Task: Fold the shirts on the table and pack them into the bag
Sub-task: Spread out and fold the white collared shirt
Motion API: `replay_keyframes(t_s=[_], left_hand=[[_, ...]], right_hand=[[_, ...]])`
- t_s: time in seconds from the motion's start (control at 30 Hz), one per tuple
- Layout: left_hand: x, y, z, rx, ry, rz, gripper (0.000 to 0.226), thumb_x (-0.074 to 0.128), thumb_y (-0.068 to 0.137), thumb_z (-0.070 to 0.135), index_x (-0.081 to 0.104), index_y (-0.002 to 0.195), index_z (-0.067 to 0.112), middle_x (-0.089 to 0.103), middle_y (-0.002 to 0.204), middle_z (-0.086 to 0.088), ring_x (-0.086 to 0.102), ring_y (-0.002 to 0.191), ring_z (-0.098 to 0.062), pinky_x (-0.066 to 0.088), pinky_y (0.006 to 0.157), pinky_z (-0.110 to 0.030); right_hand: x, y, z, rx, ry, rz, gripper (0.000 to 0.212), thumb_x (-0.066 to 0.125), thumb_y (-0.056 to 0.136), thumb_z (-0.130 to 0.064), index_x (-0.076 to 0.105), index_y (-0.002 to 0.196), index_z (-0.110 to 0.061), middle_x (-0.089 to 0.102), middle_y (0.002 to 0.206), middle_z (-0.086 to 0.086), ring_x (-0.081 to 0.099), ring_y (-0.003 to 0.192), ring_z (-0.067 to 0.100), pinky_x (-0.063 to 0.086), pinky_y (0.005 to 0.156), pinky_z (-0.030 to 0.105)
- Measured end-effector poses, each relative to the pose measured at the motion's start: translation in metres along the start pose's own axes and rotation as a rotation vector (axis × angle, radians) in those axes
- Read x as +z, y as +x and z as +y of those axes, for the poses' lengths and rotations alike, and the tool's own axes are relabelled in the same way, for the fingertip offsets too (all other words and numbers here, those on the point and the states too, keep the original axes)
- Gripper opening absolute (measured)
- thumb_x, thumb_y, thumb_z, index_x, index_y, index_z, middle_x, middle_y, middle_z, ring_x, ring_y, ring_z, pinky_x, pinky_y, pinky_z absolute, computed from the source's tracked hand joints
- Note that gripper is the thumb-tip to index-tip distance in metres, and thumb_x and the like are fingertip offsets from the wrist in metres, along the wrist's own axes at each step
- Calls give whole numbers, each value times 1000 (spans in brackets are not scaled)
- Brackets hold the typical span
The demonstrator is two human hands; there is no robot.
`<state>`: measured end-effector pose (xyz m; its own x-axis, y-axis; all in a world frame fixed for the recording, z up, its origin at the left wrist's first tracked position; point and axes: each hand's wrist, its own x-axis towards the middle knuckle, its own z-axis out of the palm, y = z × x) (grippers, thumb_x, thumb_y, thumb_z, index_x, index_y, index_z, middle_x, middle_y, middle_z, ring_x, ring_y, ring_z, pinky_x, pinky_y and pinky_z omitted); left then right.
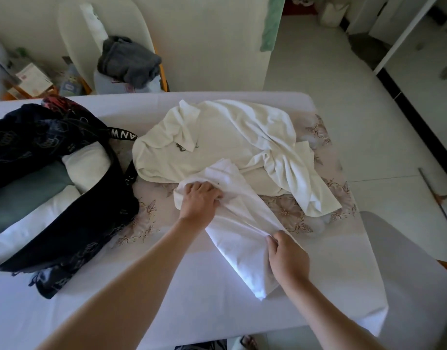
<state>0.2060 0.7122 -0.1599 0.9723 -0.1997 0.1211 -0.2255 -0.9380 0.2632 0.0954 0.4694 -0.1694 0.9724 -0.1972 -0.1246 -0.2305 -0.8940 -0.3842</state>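
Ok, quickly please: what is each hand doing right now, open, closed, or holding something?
Left hand: closed, gripping the white shirt at its far end.
Right hand: closed, pinching the same shirt at its near edge.

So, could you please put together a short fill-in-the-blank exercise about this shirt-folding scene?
1. Both hands grip the ____ shirt nearest the person.
2. The dark bag lies on the person's ____ side of the table.
3. The cream shirt lies unfolded, ____ from the person than the one held by the left hand and right hand.

Missing words: white; left; farther
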Motion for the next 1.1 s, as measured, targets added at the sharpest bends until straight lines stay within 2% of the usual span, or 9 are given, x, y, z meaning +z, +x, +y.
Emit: replay_keyframes(t_s=[0.07,0.17,0.23,0.33,0.47,0.6,0.8,0.9,1.1], left_hand=[[-3,1,17,-15,-3,10,34,70,69,6,70,98,24,61,95,0,56,88,-30,32,87,-37],[-10,-23,61,106,-68,91,28,60,72,5,64,95,20,55,98,-2,50,87,-25,36,80,-37],[-4,-54,89,250,-140,71,11,61,78,19,59,89,18,53,97,-2,53,86,-26,40,78,-38],[22,-107,109,341,-141,-129,51,63,75,56,61,112,21,54,122,-5,51,114,-31,42,95,-45],[37,-152,96,404,-25,-350,79,42,82,75,23,152,44,11,165,-4,2,152,-32,2,121,-51],[27,-170,82,369,-136,-266,44,59,87,36,59,131,40,36,157,1,27,147,-21,26,118,-49],[4,-201,65,-18,-481,-195,48,62,93,14,53,140,21,40,147,18,25,142,3,9,120,-16],[-13,-212,70,-251,-656,-244,35,58,96,12,61,130,21,49,130,21,43,123,1,19,102,0],[-40,-228,49,-488,-897,-223,12,61,88,46,61,81,36,58,74,11,53,73,-15,40,65,-31]], right_hand=[[2,-4,12,-241,-82,110,7,62,92,-18,57,86,-18,58,86,0,58,79,27,43,65,35],[-3,-2,24,-470,-156,110,38,64,80,-4,62,116,-16,58,121,7,55,108,30,43,93,40],[-8,0,32,-524,-169,75,42,54,86,-10,61,126,-19,55,136,12,52,123,32,42,100,43],[-11,2,44,-491,-148,-44,42,54,90,-21,62,131,-30,54,139,9,55,124,32,50,91,42],[-18,-1,40,-444,-176,-106,59,75,74,-6,62,128,-26,54,135,9,61,111,36,54,84,45],[-20,-22,30,-633,-223,-173,81,67,71,2,47,145,-24,31,158,14,38,141,37,42,104,46],[-10,-71,15,-781,-317,-441,83,40,82,-48,12,159,-33,-2,167,-2,4,152,18,18,117,40],[-5,-87,7,-754,-249,-361,74,55,79,-24,37,151,-28,27,162,-1,35,145,22,39,108,38],[-23,-98,-34,-416,-16,-408,27,58,83,-18,70,105,-28,72,97,-5,66,90,22,52,74,30]])
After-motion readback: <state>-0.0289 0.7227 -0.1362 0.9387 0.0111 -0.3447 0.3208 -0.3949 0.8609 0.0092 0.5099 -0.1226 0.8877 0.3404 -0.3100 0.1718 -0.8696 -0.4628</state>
